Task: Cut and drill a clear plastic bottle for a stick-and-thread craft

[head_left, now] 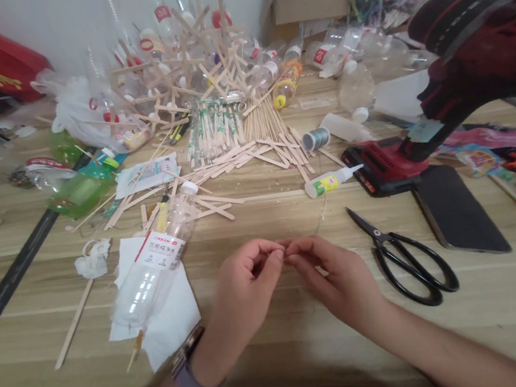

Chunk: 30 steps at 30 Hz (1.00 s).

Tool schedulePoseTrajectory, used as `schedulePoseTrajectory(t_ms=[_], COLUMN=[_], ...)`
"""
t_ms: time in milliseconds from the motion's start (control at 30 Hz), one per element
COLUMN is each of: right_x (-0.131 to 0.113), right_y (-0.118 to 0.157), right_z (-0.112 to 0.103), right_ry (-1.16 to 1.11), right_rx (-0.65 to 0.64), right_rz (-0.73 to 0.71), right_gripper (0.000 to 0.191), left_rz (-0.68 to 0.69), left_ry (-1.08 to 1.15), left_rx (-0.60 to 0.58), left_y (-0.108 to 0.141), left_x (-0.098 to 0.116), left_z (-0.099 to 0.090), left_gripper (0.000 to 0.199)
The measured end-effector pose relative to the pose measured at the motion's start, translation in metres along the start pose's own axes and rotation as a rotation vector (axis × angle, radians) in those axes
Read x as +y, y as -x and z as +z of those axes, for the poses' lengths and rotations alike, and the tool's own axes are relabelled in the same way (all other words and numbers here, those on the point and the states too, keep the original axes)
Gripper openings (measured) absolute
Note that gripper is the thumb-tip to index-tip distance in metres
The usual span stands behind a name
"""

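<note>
My left hand (251, 284) and my right hand (334, 272) meet fingertip to fingertip above the table, both closed in a pinch. A fine thread (322, 215) leads down to the right hand's fingers; whatever else sits between the tips is too small to make out. Right of my right hand lie black-handled scissors (409, 262), blades pointing away. Beyond the hands are a small glue bottle (330, 182) on its side and a spool of thread (316, 140). To the left, a clear plastic water bottle (153, 266) rests on white paper (179, 316).
Wooden sticks (253, 156) spread across the middle, with wrapped sticks (215, 129) behind. Several plastic bottles crowd the back. A red-black power tool (456, 69) rises at the right beside a dark phone (462, 209). A green bottle (79, 190) lies left, near a black bar (15, 279).
</note>
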State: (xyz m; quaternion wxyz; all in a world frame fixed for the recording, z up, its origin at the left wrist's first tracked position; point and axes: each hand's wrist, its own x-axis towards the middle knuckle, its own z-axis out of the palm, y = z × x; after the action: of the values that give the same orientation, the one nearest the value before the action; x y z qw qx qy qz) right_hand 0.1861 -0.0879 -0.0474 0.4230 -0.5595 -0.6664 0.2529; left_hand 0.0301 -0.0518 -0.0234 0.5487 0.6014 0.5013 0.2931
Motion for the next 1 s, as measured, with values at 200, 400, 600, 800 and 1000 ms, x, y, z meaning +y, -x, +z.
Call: schedulePoseTrajectory(t_ms=[200,400,600,800,1000], right_x=[-0.003,-0.005,-0.008,-0.011,-0.006], right_y=[-0.003,-0.002,0.001,0.001,-0.008], right_z=[-0.001,0.000,-0.001,-0.006,-0.014], right_ry=[-0.020,-0.047,-0.062,-0.085,-0.172], right_rx=[0.002,-0.005,-0.020,-0.050,0.059], right_rz=[0.070,0.098,0.070,0.023,-0.033], right_gripper=[0.010,0.009,0.009,0.008,0.005], left_rz=[0.106,0.249,0.376,0.332,0.210], left_ry=[-0.231,-0.396,-0.495,-0.374,-0.150], left_rx=[-0.021,0.012,0.042,0.086,-0.125], left_y=[0.002,0.004,0.006,0.007,0.006], left_x=[-0.003,-0.009,-0.009,-0.005,0.000], left_z=[0.000,0.001,0.002,0.000,-0.003], left_gripper=[0.016,0.013,0.014,0.009,0.008])
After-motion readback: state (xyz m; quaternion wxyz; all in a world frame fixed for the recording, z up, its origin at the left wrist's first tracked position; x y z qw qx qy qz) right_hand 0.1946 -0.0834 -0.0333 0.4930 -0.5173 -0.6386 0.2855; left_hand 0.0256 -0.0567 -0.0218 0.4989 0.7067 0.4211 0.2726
